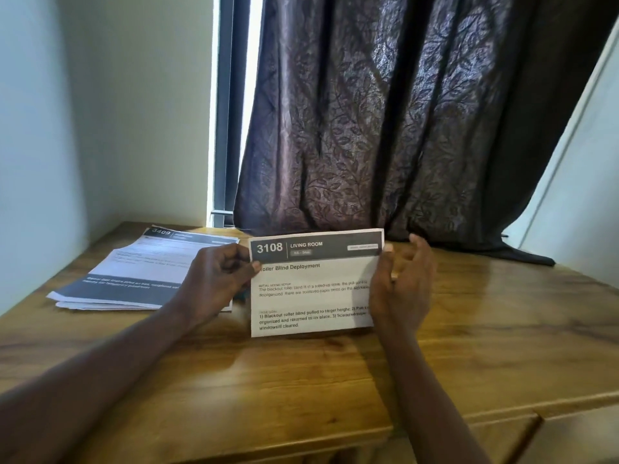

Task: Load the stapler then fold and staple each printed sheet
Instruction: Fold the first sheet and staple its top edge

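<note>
Currently the printed sheet (pixel 315 296), headed "3108 Living Room" and "Roller Blind Deployment", stands nearly upright over the middle of the wooden tabletop (pixel 301 380) with its printed face toward the camera. It looks folded in half, the crease along the bottom. Whether that lower edge touches the wood or hangs just above it cannot be told.

The left hand (pixel 214 279) pinches the sheet's left edge just below the dark header band. The thumb tip is pressed on the front beside the title line, and the curled fingers go behind the paper.

The right hand (pixel 402 286) stands at the sheet's right edge with its palm turned toward the paper. Its thumb side lies against that edge, from the header corner downward. Its fingers are straight, loosely spread and pointing up, and they sit beyond the paper's edge rather than wrapped round it.

A stack of printed sheets (pixel 134 279) lies flat near the tabletop's far left corner, its top page headed "3409". The left wrist crosses in front of the stack's right end.

A small teal object (pixel 242 296) shows between the left hand and the held sheet, too hidden to identify.

A dark leaf-patterned curtain (pixel 402 128) hangs behind, and its hem rests on the tabletop's far edge.
</note>
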The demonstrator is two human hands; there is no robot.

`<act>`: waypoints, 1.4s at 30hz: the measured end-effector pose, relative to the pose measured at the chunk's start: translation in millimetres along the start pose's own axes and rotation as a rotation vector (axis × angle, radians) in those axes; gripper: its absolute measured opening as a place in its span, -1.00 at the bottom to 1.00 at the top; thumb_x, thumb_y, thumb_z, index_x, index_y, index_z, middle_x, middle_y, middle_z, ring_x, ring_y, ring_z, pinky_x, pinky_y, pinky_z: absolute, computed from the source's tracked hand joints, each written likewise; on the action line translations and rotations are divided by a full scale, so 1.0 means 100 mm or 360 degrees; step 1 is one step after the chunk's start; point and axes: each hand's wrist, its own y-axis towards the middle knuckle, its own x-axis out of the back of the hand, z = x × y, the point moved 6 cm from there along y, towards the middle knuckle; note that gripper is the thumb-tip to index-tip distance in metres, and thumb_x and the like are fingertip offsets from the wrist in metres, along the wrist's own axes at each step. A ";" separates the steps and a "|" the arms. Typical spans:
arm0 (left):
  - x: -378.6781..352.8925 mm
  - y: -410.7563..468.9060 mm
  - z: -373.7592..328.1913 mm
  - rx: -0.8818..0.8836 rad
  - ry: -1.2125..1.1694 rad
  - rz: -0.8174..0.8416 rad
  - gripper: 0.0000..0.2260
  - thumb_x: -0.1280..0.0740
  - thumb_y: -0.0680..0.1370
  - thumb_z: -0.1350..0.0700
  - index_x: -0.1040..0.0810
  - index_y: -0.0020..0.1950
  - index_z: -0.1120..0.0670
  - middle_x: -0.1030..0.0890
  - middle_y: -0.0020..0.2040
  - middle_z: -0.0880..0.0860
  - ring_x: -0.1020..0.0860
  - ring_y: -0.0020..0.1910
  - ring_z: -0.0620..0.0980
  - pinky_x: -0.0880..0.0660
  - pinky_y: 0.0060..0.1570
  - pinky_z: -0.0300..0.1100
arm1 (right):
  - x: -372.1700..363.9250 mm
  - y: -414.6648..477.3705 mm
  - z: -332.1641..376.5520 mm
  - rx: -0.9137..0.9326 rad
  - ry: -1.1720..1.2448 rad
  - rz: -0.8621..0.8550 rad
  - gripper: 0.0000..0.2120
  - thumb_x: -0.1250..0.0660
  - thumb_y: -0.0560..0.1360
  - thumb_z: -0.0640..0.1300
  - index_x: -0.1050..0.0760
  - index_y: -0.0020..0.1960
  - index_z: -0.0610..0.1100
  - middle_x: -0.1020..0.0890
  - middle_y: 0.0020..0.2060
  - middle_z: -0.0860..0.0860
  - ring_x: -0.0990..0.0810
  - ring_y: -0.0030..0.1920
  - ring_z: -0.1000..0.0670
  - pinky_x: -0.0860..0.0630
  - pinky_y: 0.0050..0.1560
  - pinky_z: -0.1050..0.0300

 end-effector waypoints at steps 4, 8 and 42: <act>-0.11 -0.02 0.03 0.0075 -0.0004 0.0044 -0.93 -0.44 0.58 0.19 -0.66 0.02 0.17 -0.77 -0.14 0.08 -0.74 -0.15 0.16 -0.68 -0.08 0.12 | 0.04 -0.04 -0.28 -0.0322 0.0060 0.0291 -0.70 -0.25 0.62 0.10 -0.44 0.30 0.02 -0.62 -0.11 0.13 -0.61 -0.05 -0.06 -0.52 -0.02 -0.03; -0.25 -0.06 0.00 0.0077 -0.0017 0.0235 -0.75 -0.45 0.56 0.23 -0.56 0.21 0.08 -0.77 -0.10 0.10 -0.75 -0.11 0.13 -0.70 -0.13 0.04 | 0.11 -0.04 -0.40 -0.0288 0.0135 0.0430 -0.87 -0.32 0.61 -0.09 -0.53 0.15 -0.02 -0.63 -0.15 0.14 -0.62 -0.13 0.09 -0.54 -0.14 0.09; -0.89 0.07 0.31 -0.0105 0.1459 0.1175 -0.05 0.10 0.29 -0.65 -0.05 0.62 -0.25 -0.09 0.67 -0.18 -0.12 0.63 -0.09 -0.15 0.60 0.06 | -1.25 1.54 -1.48 -0.0483 -0.0373 0.0500 -0.75 -0.27 0.58 -0.19 -0.68 0.15 -0.09 -0.68 0.15 -0.16 -0.63 0.15 -0.20 -0.51 0.08 0.11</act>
